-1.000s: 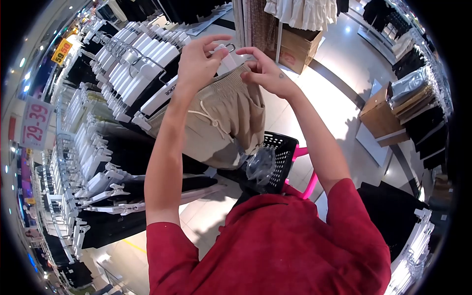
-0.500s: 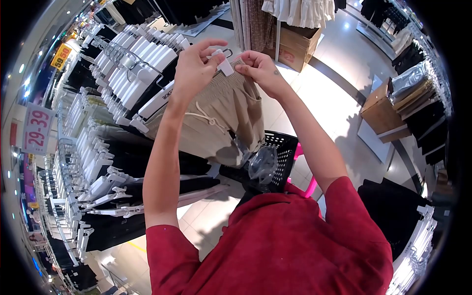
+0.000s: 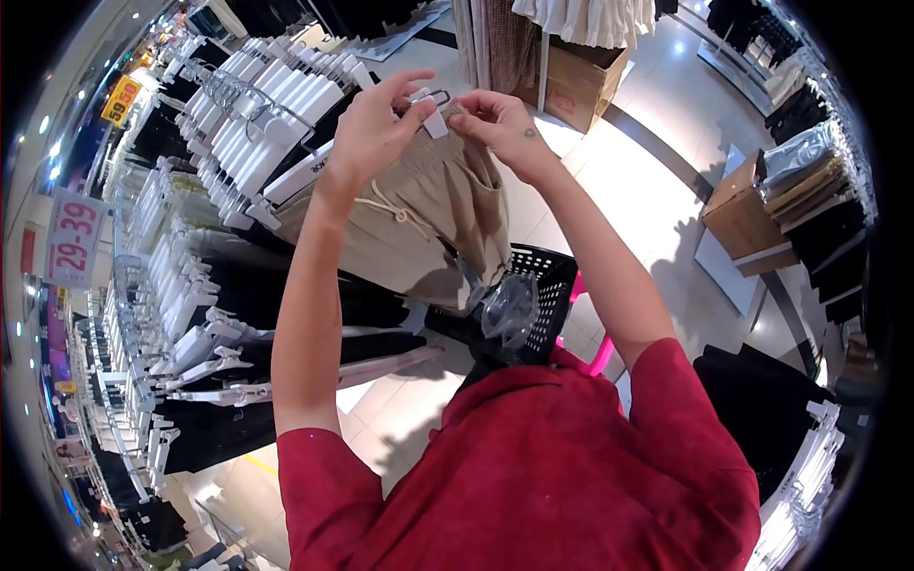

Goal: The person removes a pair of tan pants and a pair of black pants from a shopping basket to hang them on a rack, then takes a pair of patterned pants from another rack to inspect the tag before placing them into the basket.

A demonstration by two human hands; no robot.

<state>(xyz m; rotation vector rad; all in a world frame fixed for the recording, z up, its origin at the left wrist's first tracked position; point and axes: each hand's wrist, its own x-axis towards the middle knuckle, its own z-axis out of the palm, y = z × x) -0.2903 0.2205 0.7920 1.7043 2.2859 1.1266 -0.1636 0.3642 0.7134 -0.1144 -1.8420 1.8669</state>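
Khaki drawstring trousers (image 3: 409, 209), perhaps shorts, hang in front of me with the gathered waistband uppermost. A white clip hanger (image 3: 302, 178) runs along that waistband on the left, partly hidden behind my forearm. My left hand (image 3: 381, 124) is closed, thumb and fingers pinching the hanger's white end clip (image 3: 434, 118). Just to its right, my right hand (image 3: 500, 133) pinches the corner of the waistband between thumb and fingers. Whether the clip's jaws are on the cloth cannot be made out. A pale drawstring (image 3: 395, 211) dangles at the front.
Crowded white hangers (image 3: 252, 124) fill the rack on my left, above dark garments. Below the trousers stands a black basket (image 3: 550, 276) with clear plastic (image 3: 509, 309) and a pink handle (image 3: 602, 357). Cardboard boxes (image 3: 581, 90) and more clothing racks stand ahead and right.
Both hands stay at the waistband corner and have shifted slightly up and left. The right fingers have drawn closer together on the cloth. The trousers hang much as before.
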